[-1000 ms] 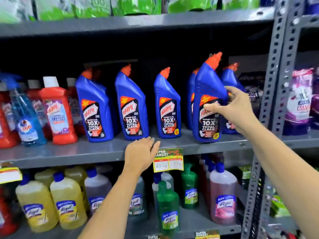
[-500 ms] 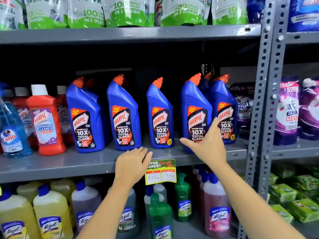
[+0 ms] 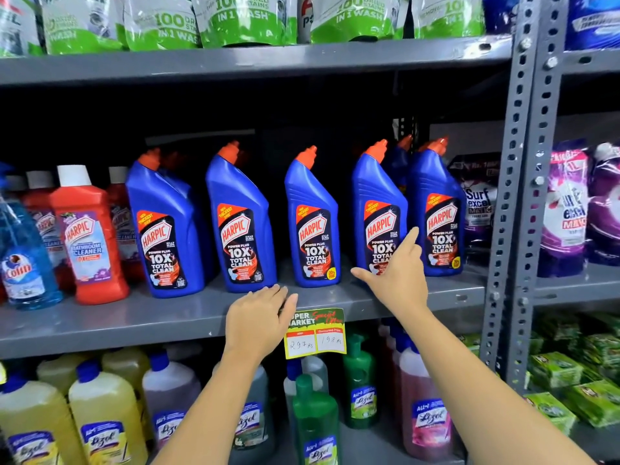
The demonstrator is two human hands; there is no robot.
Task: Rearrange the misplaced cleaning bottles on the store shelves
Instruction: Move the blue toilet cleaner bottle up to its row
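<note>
Several blue Harpic bottles with orange caps stand upright in a row on the grey middle shelf (image 3: 134, 317). My right hand (image 3: 396, 276) is spread in front of the lower part of the fourth blue bottle (image 3: 377, 203). Its index finger points up between that bottle and the fifth blue bottle (image 3: 436, 199), and it holds nothing. My left hand (image 3: 258, 317) lies flat on the shelf's front edge, below the second blue bottle (image 3: 240, 223) and the third blue bottle (image 3: 313, 223), also holding nothing.
Red Harpic bathroom cleaner bottles (image 3: 87, 236) and a blue Colin spray (image 3: 23, 260) stand at the left. A price tag (image 3: 315, 333) hangs from the shelf edge. Lizol bottles (image 3: 100, 414) fill the lower shelf. Green pouches (image 3: 235, 18) sit above. A perforated post (image 3: 516, 196) and Surf Excel pouches (image 3: 476, 203) are at the right.
My right hand held the fourth blue bottle raised and tilted, set it upright on the shelf, and has let go and spread open. The left hand stayed on the shelf edge.
</note>
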